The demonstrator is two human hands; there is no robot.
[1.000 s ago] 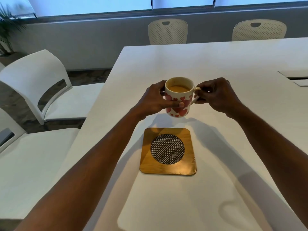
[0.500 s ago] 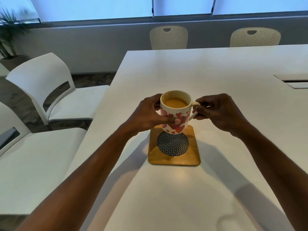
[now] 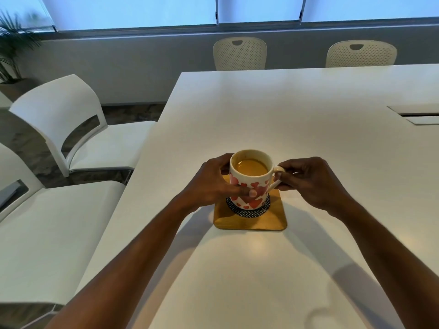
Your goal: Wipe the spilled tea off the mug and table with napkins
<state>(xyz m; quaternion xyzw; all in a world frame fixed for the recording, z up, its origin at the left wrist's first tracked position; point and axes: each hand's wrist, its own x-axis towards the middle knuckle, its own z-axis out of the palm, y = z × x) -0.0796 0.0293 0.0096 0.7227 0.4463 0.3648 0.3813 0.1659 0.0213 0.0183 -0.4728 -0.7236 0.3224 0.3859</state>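
A white mug [image 3: 251, 193] printed with red hearts holds milky tea and stands on the dark round centre of a square wooden coaster [image 3: 250, 220] on the white table [image 3: 297, 119]. My left hand [image 3: 211, 184] wraps the mug's left side, thumb across the front. My right hand [image 3: 306, 181] pinches the handle on the mug's right. No napkins and no spilled tea show in the head view.
White chairs [image 3: 71, 129] stand along the table's left edge, and two perforated chairs [image 3: 240, 53] stand at the far end. A cable hatch [image 3: 418, 115] is set into the table at right. A potted plant [image 3: 11, 46] is at far left.
Both hands brought the mug toward me and down from the air beyond the coaster onto its centre. The camera tilted, so the coaster sits higher in the frame.
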